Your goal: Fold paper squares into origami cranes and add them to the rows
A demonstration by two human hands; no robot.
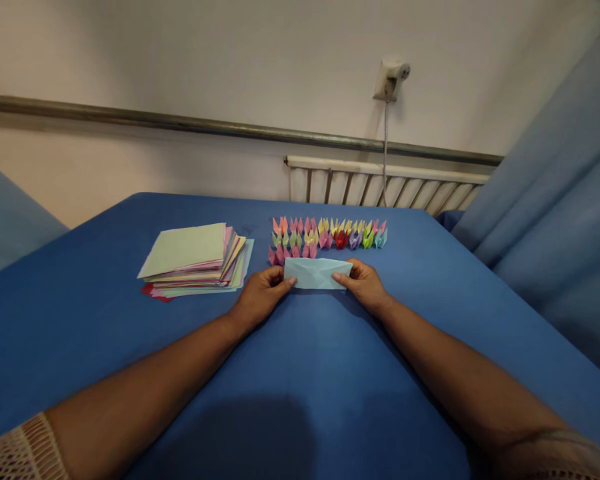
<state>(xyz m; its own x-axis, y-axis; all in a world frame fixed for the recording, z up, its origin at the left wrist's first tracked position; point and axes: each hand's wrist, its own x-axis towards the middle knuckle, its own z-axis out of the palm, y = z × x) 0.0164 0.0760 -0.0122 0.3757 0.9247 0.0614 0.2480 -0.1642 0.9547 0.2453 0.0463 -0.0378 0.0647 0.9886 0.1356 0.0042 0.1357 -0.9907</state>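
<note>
A light blue sheet of folding paper (316, 274), doubled over into a long rectangle with crease lines across it, is held up between my two hands. My left hand (266, 288) pinches its left end, thumb on the near face. At the other end my right hand (364, 283) grips it the same way; the fingers behind the paper are hidden. Just beyond it stand rows of small folded paper cranes (341, 239) in pink, yellow, green, red, purple and blue. The paper partly covers the nearest row.
To the left lies a thick, uneven stack of coloured paper (190, 251), pale green on top. Everything rests on a blue-covered table (300, 373). Behind are a metal rail (190, 123), a radiator (380, 168) and a wall socket with a cord (391, 80). A blue curtain (555, 200) hangs at right.
</note>
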